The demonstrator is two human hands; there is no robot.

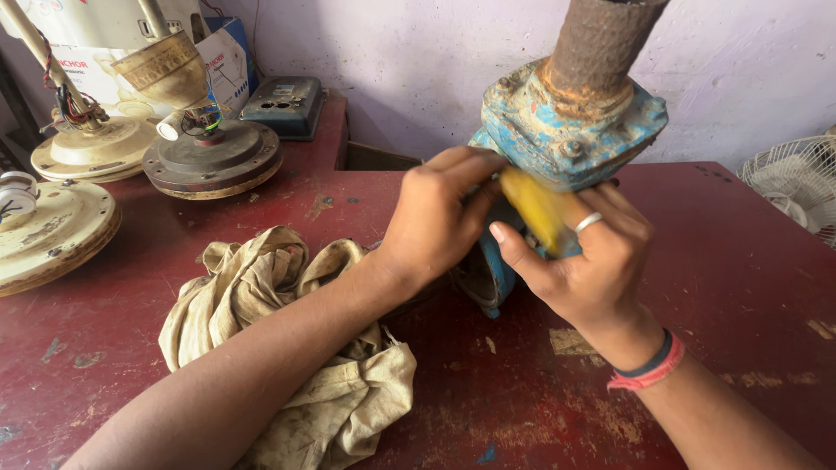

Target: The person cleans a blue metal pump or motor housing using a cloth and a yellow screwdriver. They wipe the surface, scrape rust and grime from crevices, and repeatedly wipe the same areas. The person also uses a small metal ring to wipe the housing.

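A blue metal pump body (570,130) with a rusty pipe (596,43) rising from its top stands on the red table (740,261). My left hand (440,218) grips the pump's left side, fingers curled over its edge. My right hand (583,261), wearing a ring and a red wristband, is shut on a yellow tool handle (535,209), blurred by motion, held against the pump just under the blue flange. The tool's tip is hidden between my hands.
A dirty beige cloth (287,339) lies crumpled under my left forearm. Cream ceiling fan motors (91,144) and a dark fan motor (213,157) stand at the back left. A grey switch box (283,104) sits behind them. A white fan guard (797,178) shows at right.
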